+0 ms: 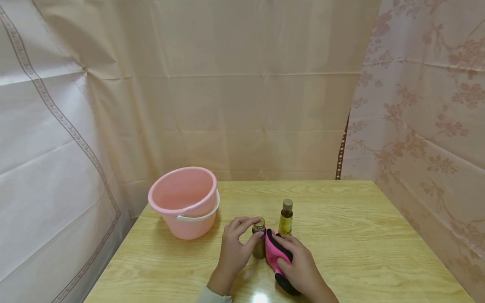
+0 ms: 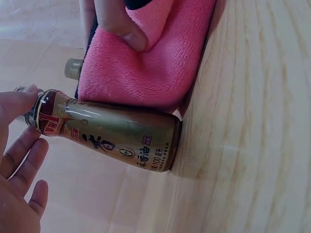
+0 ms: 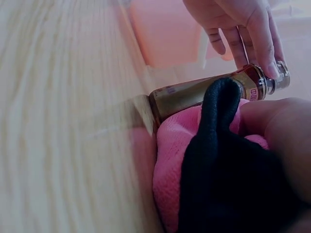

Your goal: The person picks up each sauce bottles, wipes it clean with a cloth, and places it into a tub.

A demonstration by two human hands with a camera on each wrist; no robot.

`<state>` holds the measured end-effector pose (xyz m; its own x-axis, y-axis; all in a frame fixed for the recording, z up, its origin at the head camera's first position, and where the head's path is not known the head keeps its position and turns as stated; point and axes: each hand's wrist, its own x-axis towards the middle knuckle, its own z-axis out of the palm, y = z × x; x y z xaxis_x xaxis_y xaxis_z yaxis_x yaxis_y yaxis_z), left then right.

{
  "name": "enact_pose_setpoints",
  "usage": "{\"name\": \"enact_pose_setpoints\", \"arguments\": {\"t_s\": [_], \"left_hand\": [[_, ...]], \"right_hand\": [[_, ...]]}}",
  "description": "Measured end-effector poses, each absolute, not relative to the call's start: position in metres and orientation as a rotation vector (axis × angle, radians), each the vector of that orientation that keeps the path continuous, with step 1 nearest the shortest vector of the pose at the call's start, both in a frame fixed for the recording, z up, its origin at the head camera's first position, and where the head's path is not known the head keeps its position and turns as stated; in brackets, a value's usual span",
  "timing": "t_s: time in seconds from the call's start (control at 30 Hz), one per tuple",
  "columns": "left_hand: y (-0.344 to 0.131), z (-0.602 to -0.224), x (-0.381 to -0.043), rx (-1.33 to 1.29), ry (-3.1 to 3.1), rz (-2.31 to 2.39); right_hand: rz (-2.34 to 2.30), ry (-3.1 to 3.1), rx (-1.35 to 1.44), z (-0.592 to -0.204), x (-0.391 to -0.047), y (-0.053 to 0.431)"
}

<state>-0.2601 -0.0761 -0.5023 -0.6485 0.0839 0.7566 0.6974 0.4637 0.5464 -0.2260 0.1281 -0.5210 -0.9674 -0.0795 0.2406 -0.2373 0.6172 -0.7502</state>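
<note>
Though illegible via headcam, label (image 2: 104,131) clear via L-wrist; L hand (image 1: 235,248) round btl (image 1: 259,250), R hand (image 1: 301,265) round cloth (image 1: 272,253).

your left hand (image 2: 13,194) holds a gold-labelled bottle (image 2: 116,131) at its neck, the base standing on the pale wood-grain table (image 2: 252,121). against the bottle's side lies a fluffy pink cloth (image 2: 136,73) with dark trim, dented by the thumb of your right hand (image 2: 114,19), and a dull gold cap (image 2: 73,69) pokes out from behind it.
</note>
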Motion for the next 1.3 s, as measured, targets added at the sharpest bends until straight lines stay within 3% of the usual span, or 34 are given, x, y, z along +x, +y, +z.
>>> {"name": "enact_pose_setpoints", "arguments": {"t_s": [0.77, 1.3], "left_hand": [[-0.0767, -0.5039, -0.2605, -0.635, -2.065, -1.195], [-0.0760, -0.5022, -0.2595, -0.663, -2.082, -1.200]], "right_hand": [[1.307, -2.569, 0.286, -0.5216, -0.2246, 0.1259], [1.328, -2.253, 0.456, -0.5195, -0.2219, 0.1282]]}}
